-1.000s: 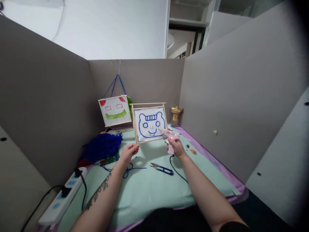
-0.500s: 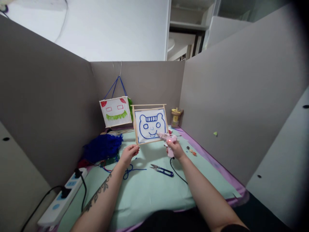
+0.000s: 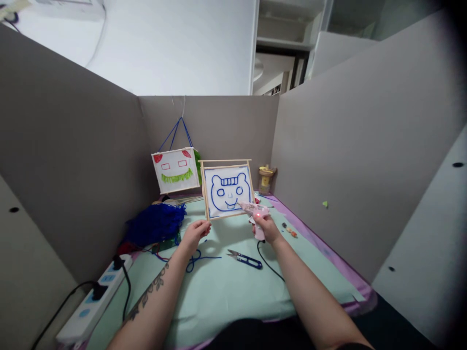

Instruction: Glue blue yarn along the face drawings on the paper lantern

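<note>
My left hand [image 3: 197, 232] pinches the lower left corner of a wooden frame [image 3: 205, 194], holding it up and slightly tilted. Stretched in the frame is a white cloth [image 3: 212, 210] with an animal face outlined in blue. Wrapped round the handle of a pink glue gun [image 3: 257, 210] is my right hand [image 3: 268, 228]. The gun's nozzle points left at the cloth near the face's mouth; whether it touches I cannot tell. A red light glows on the gun, and its black cord [image 3: 270, 265] runs down behind my right forearm. Thread snips [image 3: 248, 259] lie below, between my arms.
Blue yarn [image 3: 156, 222] is heaped at the left, with a loose strand [image 3: 193, 261] near my left wrist. A power strip [image 3: 93, 301] lies at the left edge. A second face picture [image 3: 175, 171] hangs at the back. A jar [image 3: 265, 180] stands in the far right corner.
The view has tilted up very slightly. Both hands keep their hold, and the glue gun stays at nearly the same place by the face's mouth.
</note>
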A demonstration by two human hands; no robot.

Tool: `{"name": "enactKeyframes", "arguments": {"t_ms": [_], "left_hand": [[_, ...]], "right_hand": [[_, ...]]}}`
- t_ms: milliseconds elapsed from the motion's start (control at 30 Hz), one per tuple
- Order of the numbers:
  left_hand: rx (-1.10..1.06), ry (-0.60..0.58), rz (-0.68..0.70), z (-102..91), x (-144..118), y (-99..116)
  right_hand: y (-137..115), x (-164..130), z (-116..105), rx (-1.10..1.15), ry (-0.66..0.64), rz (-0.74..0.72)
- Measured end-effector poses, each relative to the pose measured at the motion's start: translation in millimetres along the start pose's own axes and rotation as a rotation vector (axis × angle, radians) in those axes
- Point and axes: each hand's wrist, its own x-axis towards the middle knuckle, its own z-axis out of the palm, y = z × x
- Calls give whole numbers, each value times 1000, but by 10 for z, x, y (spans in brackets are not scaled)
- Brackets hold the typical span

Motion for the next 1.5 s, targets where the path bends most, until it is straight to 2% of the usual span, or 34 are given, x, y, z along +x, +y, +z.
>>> {"name": "enactKeyframes", "arguments": {"t_ms": [133,500,767,967,1267,1500], "left_hand": [[12,3,-1,2,-5,1],[-14,-6,0,-3,3,-24],[-19,-13,0,-19,12,-32],[-7,-24,6,-25,24,-52],[-4,-34,-4,-38,37,-70],[-16,-32,-14,-32,32,-58]], "right_hand": [[5,12,-13,27,-2,48],[-55,18,68,54,-21,51],[-50,-12,19,76,-35,70],[-89,-18,60,56,-47,90],[-25,38,88,79,-64,119],[-60,-10,86,84,-78,87]]}}
